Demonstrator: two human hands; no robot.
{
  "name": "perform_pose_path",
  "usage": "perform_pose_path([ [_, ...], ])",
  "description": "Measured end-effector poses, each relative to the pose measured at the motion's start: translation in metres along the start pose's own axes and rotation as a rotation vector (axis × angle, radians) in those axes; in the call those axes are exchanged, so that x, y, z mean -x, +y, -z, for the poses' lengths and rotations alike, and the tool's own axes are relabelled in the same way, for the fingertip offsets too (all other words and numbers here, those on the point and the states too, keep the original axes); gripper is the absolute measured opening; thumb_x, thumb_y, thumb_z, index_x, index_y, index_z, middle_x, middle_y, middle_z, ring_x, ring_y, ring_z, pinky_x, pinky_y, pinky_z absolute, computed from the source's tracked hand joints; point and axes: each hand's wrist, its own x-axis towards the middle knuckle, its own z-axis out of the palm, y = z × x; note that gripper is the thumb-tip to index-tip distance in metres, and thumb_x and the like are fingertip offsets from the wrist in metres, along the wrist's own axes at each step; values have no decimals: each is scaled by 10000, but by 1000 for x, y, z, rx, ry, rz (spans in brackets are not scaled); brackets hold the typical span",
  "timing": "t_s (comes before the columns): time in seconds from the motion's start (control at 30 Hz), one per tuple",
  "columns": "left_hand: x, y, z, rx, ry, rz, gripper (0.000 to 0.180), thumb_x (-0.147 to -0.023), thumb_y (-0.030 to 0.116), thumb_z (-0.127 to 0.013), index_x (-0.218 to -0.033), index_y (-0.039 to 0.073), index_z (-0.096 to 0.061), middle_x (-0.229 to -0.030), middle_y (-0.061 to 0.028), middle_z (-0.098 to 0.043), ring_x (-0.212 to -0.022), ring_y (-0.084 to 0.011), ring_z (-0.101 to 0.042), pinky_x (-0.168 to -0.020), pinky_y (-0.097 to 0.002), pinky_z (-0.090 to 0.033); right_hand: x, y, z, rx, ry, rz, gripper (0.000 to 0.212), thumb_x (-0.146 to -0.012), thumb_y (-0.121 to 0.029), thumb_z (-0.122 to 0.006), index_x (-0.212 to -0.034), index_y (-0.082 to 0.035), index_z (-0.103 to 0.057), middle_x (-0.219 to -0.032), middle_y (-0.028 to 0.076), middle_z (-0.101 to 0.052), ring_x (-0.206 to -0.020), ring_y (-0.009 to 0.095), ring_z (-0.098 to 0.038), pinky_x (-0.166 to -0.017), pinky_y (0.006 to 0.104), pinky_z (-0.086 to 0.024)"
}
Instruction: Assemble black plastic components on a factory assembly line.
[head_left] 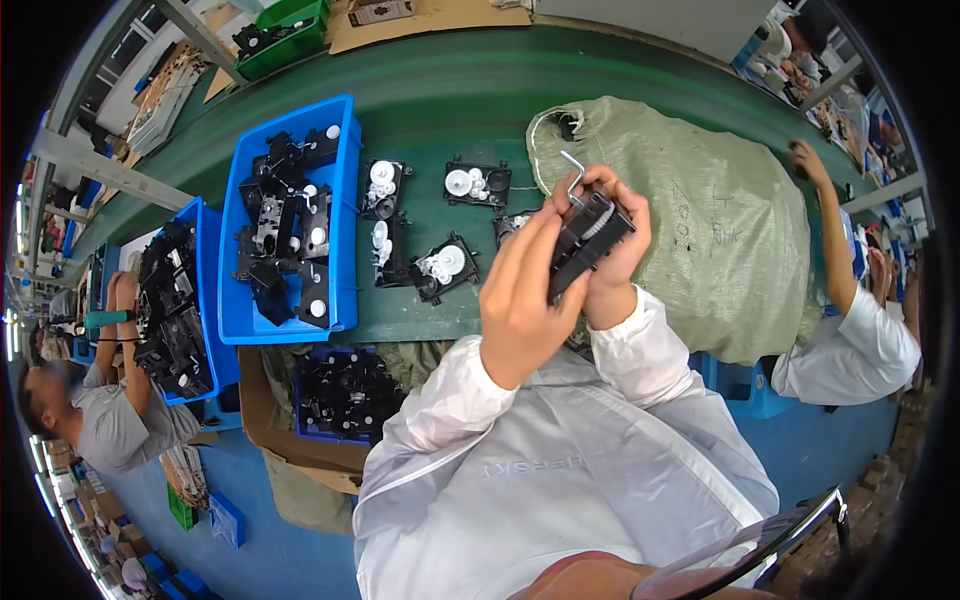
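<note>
Both hands hold a black plastic gearbox (592, 240) above the bench, in front of my chest. My left hand (522, 300) grips its near left side, the thumb along the lower edge. Around its far and right side curl the fingers of my right hand (628, 240). A bent metal crank rod (574, 172) sticks up between the hands at the gearbox's far end; its lower end is hidden. To the left on the bench lie several similar black housings with white gears, among them a gear housing (445, 266) and another gear housing (477, 184). One more is partly behind my left hand.
A blue bin (348, 300) of black housings stands left, with a second blue bin (215, 370) beyond it. A green woven sack (700, 230) fills the bench's right side. Below the bench edge is a cardboard box (262, 420). People work at both sides; a green bin (300, 60) is at the back.
</note>
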Motion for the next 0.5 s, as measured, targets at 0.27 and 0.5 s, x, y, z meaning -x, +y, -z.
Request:
perform_pose_path([
  [0.27,5,4,-4,167,112,114,614,-670,7,-824,-1228,-68,-577,-1234,-265,-621,-1091,-366,-664,-900,-404,-557,-1,6,13,-192,-126,30,386,-922,-374,-391,-994,-33,-558,-885,133,-544,-763,250,-528,-683,366,-465],
  [0.5,-2,-3,4,21,2,-154,556,-642,-3,-807,-1155,-62,-602,-1134,-235,-660,-1015,-384,-674,-852,-398,-565,5,8,6,-204,-59,-9,404,-922,-398,-390,-984,-24,-529,-862,159,-560,-777,253,-548,-693,358,-476],
])
